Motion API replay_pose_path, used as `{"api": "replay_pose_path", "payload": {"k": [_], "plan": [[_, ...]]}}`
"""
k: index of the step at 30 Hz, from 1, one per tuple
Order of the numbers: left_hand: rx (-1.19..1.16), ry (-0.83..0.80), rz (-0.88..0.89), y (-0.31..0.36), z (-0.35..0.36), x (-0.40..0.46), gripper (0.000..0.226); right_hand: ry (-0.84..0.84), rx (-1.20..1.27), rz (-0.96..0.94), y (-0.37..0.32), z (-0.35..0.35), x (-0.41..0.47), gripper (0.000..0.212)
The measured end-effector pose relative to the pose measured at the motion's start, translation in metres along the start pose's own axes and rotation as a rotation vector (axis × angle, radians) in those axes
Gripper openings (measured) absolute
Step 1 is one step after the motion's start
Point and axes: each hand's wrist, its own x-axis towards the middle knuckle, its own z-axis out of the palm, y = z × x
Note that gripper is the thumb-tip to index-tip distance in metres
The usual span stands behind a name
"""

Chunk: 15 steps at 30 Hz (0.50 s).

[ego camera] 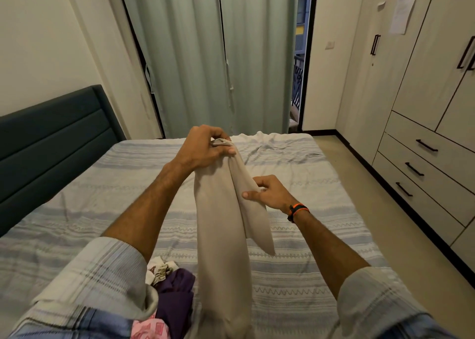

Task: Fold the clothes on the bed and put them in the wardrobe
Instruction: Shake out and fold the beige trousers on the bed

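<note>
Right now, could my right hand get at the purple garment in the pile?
Probably not: the right hand pinches the beige garment, which hangs between it and the purple garment.

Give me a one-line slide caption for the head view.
Left hand grips the top of beige trousers above the bed, right hand pinching one leg.

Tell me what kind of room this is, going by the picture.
Most likely a bedroom. There is a bed with a striped cover and a dark padded headboard, a built-in wardrobe with drawers along the right wall, and long curtains drawn across a balcony door.
</note>
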Motion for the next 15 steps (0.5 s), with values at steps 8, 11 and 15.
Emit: {"api": "replay_pose_path", "payload": {"k": [8, 11, 15], "plan": [[-0.011, 0.0, -0.03, -0.01, -0.004, -0.004, 0.024, 0.014, -0.053, 0.004, 0.0, -0.001, 0.0, 0.023], [-0.004, -0.012, -0.038, -0.014, -0.004, -0.006, 0.025, 0.015, -0.095, 0.008, 0.001, -0.003, 0.0, 0.022], [-0.01, -0.022, -0.066, -0.018, -0.003, -0.008, 0.027, 0.005, -0.082, 0.009, 0.0, -0.01, -0.005, 0.023]]}}
